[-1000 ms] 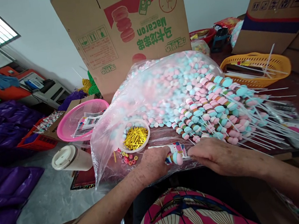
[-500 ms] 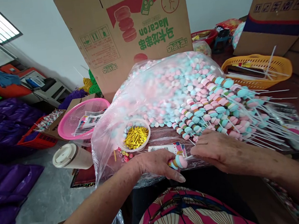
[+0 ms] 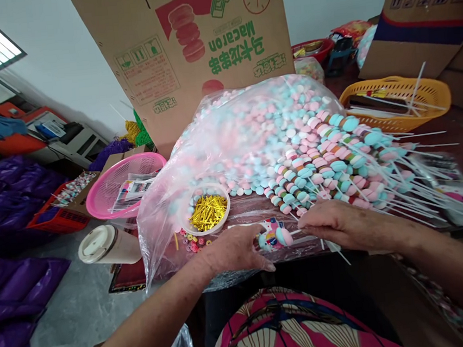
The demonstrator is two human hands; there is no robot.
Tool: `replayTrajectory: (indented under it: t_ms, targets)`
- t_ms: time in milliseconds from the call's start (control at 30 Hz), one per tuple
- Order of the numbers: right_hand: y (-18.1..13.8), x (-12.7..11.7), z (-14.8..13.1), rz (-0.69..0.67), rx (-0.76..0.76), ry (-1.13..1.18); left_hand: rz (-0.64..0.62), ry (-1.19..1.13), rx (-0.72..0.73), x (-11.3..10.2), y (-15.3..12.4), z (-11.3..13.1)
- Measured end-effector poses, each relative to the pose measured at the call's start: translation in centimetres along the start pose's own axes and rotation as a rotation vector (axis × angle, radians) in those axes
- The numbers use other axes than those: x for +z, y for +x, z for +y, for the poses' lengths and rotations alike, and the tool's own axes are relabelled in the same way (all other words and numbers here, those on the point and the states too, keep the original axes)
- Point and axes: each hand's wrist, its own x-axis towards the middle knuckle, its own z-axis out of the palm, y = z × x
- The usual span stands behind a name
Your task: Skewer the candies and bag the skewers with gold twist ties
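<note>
My left hand [image 3: 234,250] pinches a short stack of pink and blue candy discs [image 3: 276,238] at the table's near edge. My right hand [image 3: 343,225] is closed on the thin white stick [image 3: 339,251] that runs from those discs toward me. Just behind the discs lies a small printed wrapper [image 3: 270,225]. A heap of finished candy skewers [image 3: 337,166] lies right behind my right hand. Behind it, a big clear bag of loose pink and blue candies [image 3: 251,122] covers the table.
A clear tub of gold twist ties [image 3: 207,210] and small coloured rings [image 3: 192,242] sit left of my hands. A pink basket [image 3: 106,192], a lidded cup [image 3: 103,245], an orange basket with sticks [image 3: 433,100] and a Macaron carton [image 3: 203,50] surround the bag.
My hands shifted slightly: the candy stack dipped toward me, then rose back beside the wrapper, and the stick now shows below my right hand.
</note>
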Motion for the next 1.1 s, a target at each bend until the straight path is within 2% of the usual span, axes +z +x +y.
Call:
replayTrajectory:
  t_ms: [100,200,300,400,500,600,733,900,1000,1100]
  targets:
    - [-0.2,-0.4,-0.5,-0.033,0.033,-0.004,-0.013,0.190,-0.123,0.7,-0.5,-0.4]
    - [-0.2,-0.6,-0.8,-0.074,0.118,-0.010,0.136,0.440,-0.209,1.5,-0.4,-0.3]
    - [-0.4,-0.7,-0.4,-0.090,0.190,0.065,0.317,0.656,-0.177,1.9,-0.5,-0.1]
    - [-0.7,-1.0,0.0,-0.078,0.177,0.157,0.379,0.727,-0.094,2.1,-1.0,-0.3]
    - [-0.7,-1.1,-0.2,-0.010,0.097,0.105,0.401,0.654,-0.030,2.4,-1.2,-0.9]
    - [-0.6,-0.9,-1.0,0.096,-0.015,-0.060,0.435,0.469,-0.003,2.3,-1.1,-1.3]
    - [-0.4,-0.7,-2.1,0.145,-0.132,-0.259,0.347,0.190,-0.002,1.8,-0.9,-0.7]
    - [0.4,0.3,-2.9,0.084,-0.120,-0.303,0.209,0.048,-0.041,1.9,-0.3,-0.1]
    - [1.2,1.0,-2.7,0.070,-0.081,-0.276,0.190,-0.023,-0.069,2.3,-0.1,-0.9]
    - [1.3,0.7,-2.3,0.109,-0.066,-0.248,0.154,-0.154,-0.072,2.3,-0.4,-1.8]
